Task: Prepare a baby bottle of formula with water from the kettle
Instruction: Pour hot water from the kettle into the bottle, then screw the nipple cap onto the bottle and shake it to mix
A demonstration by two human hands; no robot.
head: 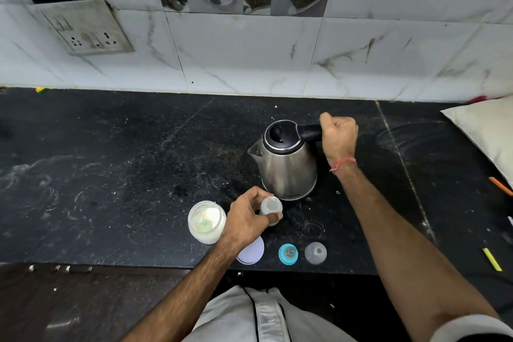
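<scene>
A steel kettle (287, 166) with a black lid stands upright on the black counter (125, 175), spout pointing left. My right hand (340, 137) is closed around its black handle. Just in front of the kettle stands a small clear baby bottle (270, 207), open at the top, and my left hand (245, 219) grips its side. An open jar of white formula powder (206, 221) with a pale scoop inside sits left of that hand. Near the front edge lie the jar's white lid (251, 254), the teal bottle ring with teat (288, 254) and a clear bottle cap (315, 253).
A marbled tile wall with a socket plate (83, 26) rises behind the counter. A pale cushion (488, 128) lies at the far right, with an orange pen (499, 185) and a yellow pen (492, 258) below it. The counter's front edge runs just behind my lap.
</scene>
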